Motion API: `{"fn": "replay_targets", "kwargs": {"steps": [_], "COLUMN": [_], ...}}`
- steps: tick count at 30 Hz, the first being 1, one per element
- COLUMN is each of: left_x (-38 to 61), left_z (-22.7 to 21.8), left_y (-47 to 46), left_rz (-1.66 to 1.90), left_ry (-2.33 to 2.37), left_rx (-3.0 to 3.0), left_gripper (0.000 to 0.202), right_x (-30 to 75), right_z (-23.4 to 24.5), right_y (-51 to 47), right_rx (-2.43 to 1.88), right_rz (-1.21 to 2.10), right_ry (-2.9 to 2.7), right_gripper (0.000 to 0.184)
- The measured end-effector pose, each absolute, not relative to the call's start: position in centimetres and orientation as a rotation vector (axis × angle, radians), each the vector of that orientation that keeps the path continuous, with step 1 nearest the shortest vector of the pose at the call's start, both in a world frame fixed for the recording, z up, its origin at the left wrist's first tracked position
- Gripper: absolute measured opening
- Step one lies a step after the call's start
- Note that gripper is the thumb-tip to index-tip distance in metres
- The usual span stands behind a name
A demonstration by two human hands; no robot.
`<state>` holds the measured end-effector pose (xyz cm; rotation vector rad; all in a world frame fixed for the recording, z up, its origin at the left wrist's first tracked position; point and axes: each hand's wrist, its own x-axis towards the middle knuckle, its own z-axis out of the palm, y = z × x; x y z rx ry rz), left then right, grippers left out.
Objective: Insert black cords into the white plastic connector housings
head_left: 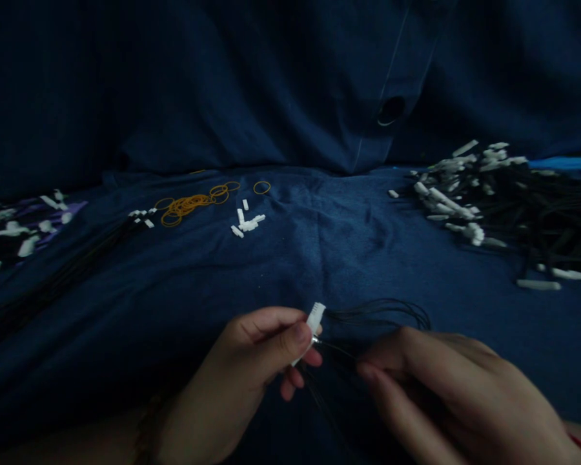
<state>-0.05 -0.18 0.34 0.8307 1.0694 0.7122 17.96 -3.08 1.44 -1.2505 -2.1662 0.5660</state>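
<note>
Between the thumb and fingers of my left hand [259,355] is a white plastic connector [315,316], held tilted, its ridged upper end showing. Several thin black wires [392,307] run from the connector and loop over to the right. My right hand [445,387] pinches one thin black wire [339,350] between thumb and forefinger. That wire's small shiny metal end [315,339] is at the side of the connector, by my left thumb. Whether it sits inside a slot I cannot tell. More dark wires hang below the connector.
Dark blue cloth [348,252] covers the surface. Beyond my hands lie small white pieces [248,224] and orange rubber bands [188,208]. A black wire bundle with white ends [142,216] is at left. Heaped wires with white connectors [445,200] lie at right, others [26,245] far left.
</note>
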Motion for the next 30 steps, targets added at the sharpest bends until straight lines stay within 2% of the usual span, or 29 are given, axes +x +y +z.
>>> {"fn": "replay_targets", "kwargs": {"steps": [12, 17, 30], "left_x": [0.02, 0.05, 0.02], "left_z": [0.32, 0.40, 0.37], "left_y": [-0.11, -0.17, -0.09], "left_rz": [0.714, 0.718, 0.708], "left_ry": [1.060, 1.075, 1.068], "left_rx": [0.783, 0.797, 0.824], "left_gripper": [0.015, 0.015, 0.015], "right_x": [18.15, 17.97, 17.94], "right_z": [0.89, 1.05, 1.50], "right_y": [-3.27, -2.87, -2.81], "right_rx": [-1.274, -1.243, -1.249], "right_rz": [0.543, 0.529, 0.632], "right_ry": [-2.173, -2.191, -2.200], "right_gripper": [0.010, 0.014, 0.016]}}
